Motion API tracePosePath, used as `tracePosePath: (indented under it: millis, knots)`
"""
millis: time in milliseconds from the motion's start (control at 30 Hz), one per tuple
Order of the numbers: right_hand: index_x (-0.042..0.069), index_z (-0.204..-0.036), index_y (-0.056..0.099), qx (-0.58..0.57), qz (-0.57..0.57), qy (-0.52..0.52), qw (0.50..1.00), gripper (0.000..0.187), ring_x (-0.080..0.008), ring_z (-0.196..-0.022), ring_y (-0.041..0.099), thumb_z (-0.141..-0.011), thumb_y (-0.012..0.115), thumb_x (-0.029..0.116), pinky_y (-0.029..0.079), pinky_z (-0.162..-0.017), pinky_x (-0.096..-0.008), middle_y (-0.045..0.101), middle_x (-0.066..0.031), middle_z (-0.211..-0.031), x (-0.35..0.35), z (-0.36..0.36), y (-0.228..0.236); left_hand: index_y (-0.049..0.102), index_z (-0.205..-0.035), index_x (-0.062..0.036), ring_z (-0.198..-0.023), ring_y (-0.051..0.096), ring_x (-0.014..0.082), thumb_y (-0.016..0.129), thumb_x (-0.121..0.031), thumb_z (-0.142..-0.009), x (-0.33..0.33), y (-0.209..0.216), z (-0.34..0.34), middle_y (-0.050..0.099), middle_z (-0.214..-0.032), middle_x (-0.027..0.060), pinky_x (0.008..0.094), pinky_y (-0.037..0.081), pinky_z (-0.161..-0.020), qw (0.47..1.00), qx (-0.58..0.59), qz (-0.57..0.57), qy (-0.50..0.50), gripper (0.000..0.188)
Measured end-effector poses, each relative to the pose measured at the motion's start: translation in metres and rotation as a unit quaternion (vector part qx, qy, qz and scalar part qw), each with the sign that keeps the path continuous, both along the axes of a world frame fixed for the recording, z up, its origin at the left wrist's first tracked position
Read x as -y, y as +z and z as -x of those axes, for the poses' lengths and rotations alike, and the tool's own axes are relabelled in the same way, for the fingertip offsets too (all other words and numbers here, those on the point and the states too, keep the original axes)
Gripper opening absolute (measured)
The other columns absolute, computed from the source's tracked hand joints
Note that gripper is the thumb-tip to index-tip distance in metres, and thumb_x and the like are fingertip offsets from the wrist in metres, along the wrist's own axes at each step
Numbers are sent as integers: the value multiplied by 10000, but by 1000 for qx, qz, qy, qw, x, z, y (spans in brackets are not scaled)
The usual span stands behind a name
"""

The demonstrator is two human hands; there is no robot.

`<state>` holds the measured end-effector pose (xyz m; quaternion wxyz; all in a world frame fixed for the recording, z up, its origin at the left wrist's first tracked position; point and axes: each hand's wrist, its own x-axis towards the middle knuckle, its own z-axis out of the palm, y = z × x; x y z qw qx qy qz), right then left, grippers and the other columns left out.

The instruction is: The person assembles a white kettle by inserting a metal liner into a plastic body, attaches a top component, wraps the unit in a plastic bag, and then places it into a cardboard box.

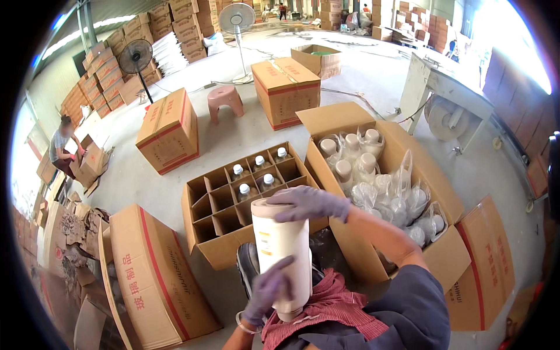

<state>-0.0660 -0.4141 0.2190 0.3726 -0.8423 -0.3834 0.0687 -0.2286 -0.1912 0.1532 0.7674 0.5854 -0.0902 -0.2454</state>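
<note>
A tall white vacuum flask (281, 251) with a beige top and small orange marks on its side stands tilted slightly over my lap. My right hand (312, 204), in a pale purple glove, is closed over its beige top. Lower down, my gloved left hand (269, 294) holds the flask's side and is a little blurred. Just beyond the flask is a divided carton (224, 248) with several clear bottles (268, 182) with white caps in its cells; other cells hold nothing visible. To the right, an open carton (326, 201) holds several plastic-wrapped white flasks (366, 166).
An open carton (154, 280) lies at the left. Taped cartons (169, 131), a pink stool (224, 102) and two standing fans (236, 20) are farther off. A metal-legged table (443, 87) stands at the far right. Another person (63, 146) handles cardboard at the left.
</note>
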Motion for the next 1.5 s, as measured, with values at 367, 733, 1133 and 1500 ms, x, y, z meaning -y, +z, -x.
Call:
tracePosePath:
  millis: [367, 733, 1133, 1500]
  knots:
    - [14, -1249, 620, -45, -80, 38, 995, 618, -348, -1172, 577, -876, 598, 507, 428, -1023, -407, 627, -218, -1221, -4, -2, -9, 554, -1316, 14, -671, 641, 135, 472, -208, -1012, -13, -6, 4, 657, -788, 61, 293, 547, -656, 999, -9, 6, 38, 385]
    - [82, -1195, 673, -39, -146, 30, 988, 533, -251, -1107, 632, -921, 507, 509, 444, -975, -371, 681, -192, -1103, -9, 5, -3, 558, -1315, 7, -693, 657, 136, 436, -161, -1008, -18, -9, 5, 671, -800, 56, 287, 548, -636, 1000, -11, -7, 26, 371]
    - [79, -1244, 630, 44, -109, 66, 991, 539, -387, -1030, 644, -912, 543, 494, 484, -958, -420, 671, -225, -1102, -9, -10, -13, 491, -1386, -30, -754, 651, 144, 469, -159, -1003, -11, -8, -1, 650, -813, 64, 327, 540, -667, 999, -29, 13, 1, 404]
    - [58, -1353, 536, -66, -27, 83, 994, 604, -268, -1186, 598, -900, 595, 454, 474, -994, -390, 624, -171, -1274, -5, -13, 2, 568, -1297, -3, -648, 642, 109, 422, -180, -1010, -12, -14, 9, 672, -815, 42, 257, 534, -649, 999, 40, -5, 26, 367]
